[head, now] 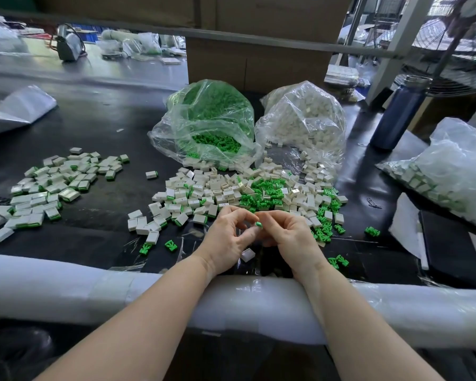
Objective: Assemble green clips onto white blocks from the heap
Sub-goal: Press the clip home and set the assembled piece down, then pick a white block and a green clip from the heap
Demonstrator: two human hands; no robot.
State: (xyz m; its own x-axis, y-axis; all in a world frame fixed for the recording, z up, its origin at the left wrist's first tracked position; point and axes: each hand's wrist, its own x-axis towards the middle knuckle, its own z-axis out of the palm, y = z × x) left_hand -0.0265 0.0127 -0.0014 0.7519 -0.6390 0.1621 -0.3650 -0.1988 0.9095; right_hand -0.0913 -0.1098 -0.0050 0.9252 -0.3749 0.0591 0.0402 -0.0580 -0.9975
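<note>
Your hands meet over the black table, just in front of the mixed heap.

Your right hand pinches a green clip at its fingertips; your left hand, fingers curled, holds a white block low in the palm. Behind the heap stand a bag of green clips and a bag of white blocks; assembled pieces lie to your left.

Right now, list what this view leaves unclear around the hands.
- Head view: how the green clip is gripped; fingers of the left hand and right hand cover most of it.
- Whether a white block below the left hand is held or lying loose.
- Contents of the bag at right: cut off by the edge.
</note>
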